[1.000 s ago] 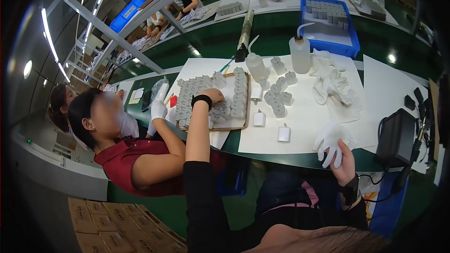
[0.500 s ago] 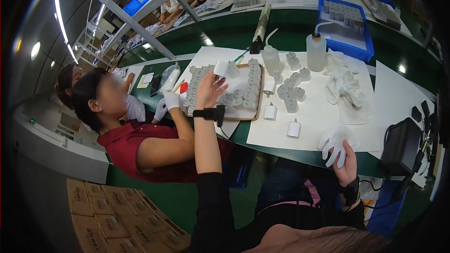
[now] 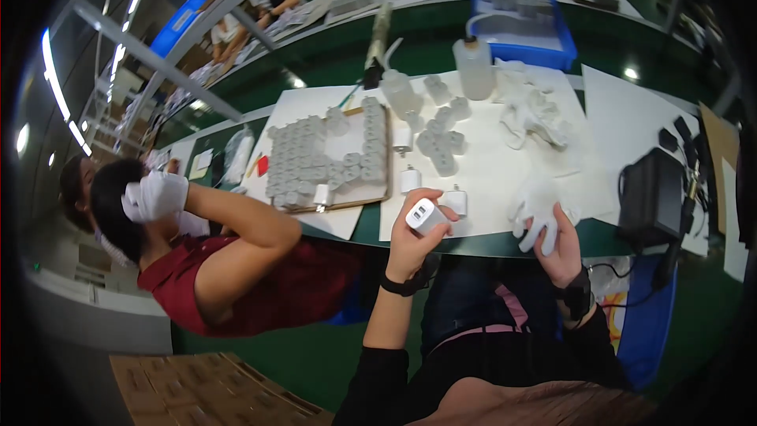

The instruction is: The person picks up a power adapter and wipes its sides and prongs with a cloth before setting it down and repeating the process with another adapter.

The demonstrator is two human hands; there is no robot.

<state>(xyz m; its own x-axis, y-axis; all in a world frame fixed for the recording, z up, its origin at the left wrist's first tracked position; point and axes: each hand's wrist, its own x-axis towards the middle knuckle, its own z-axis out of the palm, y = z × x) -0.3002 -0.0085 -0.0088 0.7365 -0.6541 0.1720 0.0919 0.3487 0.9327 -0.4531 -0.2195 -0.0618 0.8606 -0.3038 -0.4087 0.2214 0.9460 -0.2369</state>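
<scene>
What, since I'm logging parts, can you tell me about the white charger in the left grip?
The white charger is a small, smooth, plastic-looking block with rounded edges. Its visible end holds two dark rectangular slots side by side; the opposite end is hidden. It is tilted, slotted end facing the camera, near the front edge of the table. The left grip wraps around its sides; nothing else clearly touches it.

A left hand (image 3: pixel 414 230) grips a white charger (image 3: pixel 426 218), its two ports showing, as three more chargers (image 3: pixel 455 201) lie just beyond. Right of the grip, the right hand (image 3: pixel 561 248) holds a white glove (image 3: pixel 537 203). A tray (image 3: pixel 347 144) of grey pieces (image 3: pixel 296 150) sits to its left, near a red-shirted co-worker (image 3: pixel 252 288); two bottles (image 3: pixel 474 69) stand farther beyond.
</scene>
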